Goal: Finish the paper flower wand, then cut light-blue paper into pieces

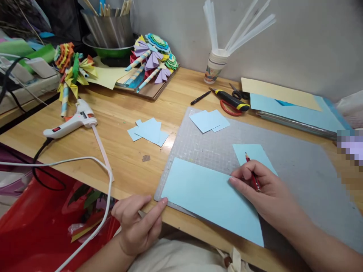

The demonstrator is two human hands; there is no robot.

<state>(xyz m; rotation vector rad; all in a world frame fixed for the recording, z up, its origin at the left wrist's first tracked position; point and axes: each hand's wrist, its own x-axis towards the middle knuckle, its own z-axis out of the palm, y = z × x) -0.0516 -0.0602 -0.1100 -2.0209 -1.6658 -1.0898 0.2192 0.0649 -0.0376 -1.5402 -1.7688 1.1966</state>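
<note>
My right hand (262, 185) is closed round a red pencil (256, 181), its point tilted up and away from the paper. The thumb and fingertips of that hand rest at the far edge of a large light-blue sheet of paper (210, 200). The sheet lies on a grey cutting mat (300, 162), its near right corner over the mat's front. My left hand (141, 219) holds nothing; its index finger stretches out to the sheet's near left corner, the other fingers partly bent. A smaller blue paper piece (249, 151) lies beyond my right hand, partly covered by it.
Blue paper cutouts (149, 131) lie on the wooden table, and two blue squares (210, 121) on the mat. A glue gun (73, 121) with its cable is at left. Behind are a pen (200, 98), a yellow-black cutter (231, 99), scissors (238, 91) and a paper cup (217, 66) of clear sticks.
</note>
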